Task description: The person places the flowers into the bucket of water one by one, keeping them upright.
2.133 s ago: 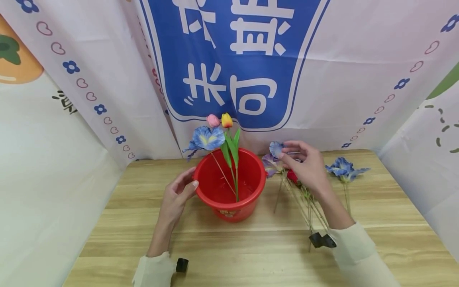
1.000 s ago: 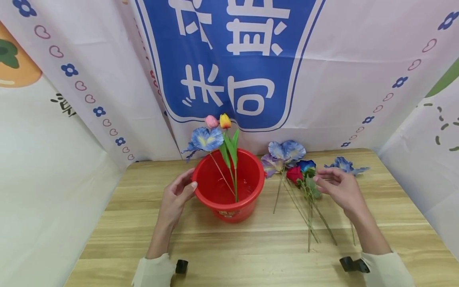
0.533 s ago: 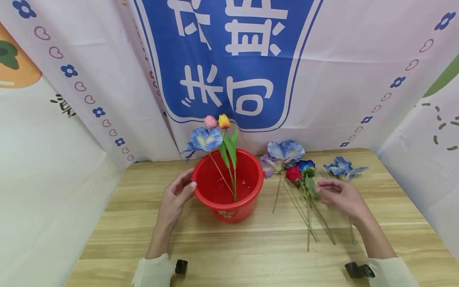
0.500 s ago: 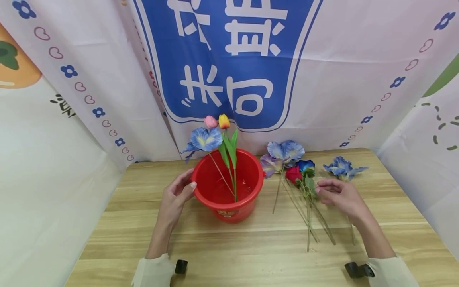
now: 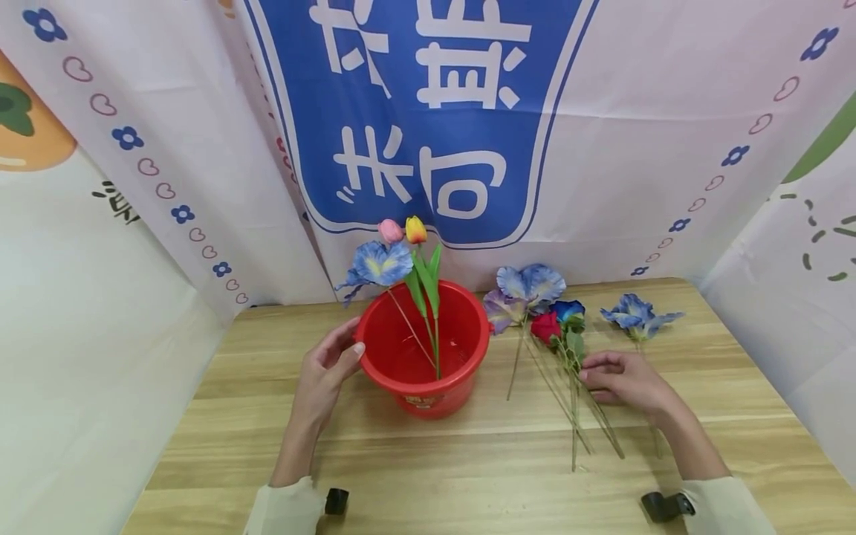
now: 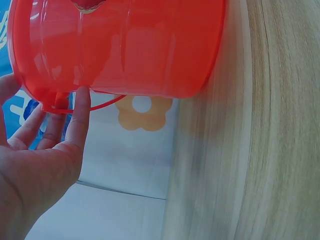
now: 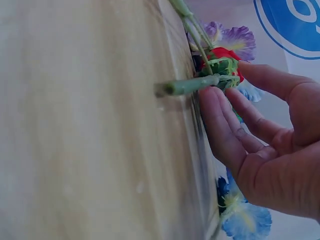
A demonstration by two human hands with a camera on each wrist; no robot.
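A red bucket (image 5: 428, 394) stands on the wooden table, with a blue iris (image 5: 383, 261), a pink tulip (image 5: 391, 230) and a yellow-red tulip (image 5: 416, 229) leaning in it. My left hand (image 5: 321, 379) holds the bucket's left side: thumb at the rim, fingers against the outer wall beside the handle lug in the left wrist view. To the right lie a red rose (image 5: 546, 327) and a blue rose (image 5: 568, 312), stems toward me. My right hand (image 5: 625, 383) is at these stems. In the right wrist view a cut green stem (image 7: 190, 85) shows between thumb and fingers, which stand apart.
Between bucket and roses lie another blue iris (image 5: 531, 284) and a purple iris (image 5: 504, 309). One more blue iris (image 5: 638, 316) lies farther right, its stem running under the right forearm. A printed cloth (image 5: 602, 186) hangs along the table's back edge.
My right hand has left the blue iris beside the bucket, gone right and then down to the rose stems. The iris now lies flat beside the purple one. My left hand stays at the bucket.
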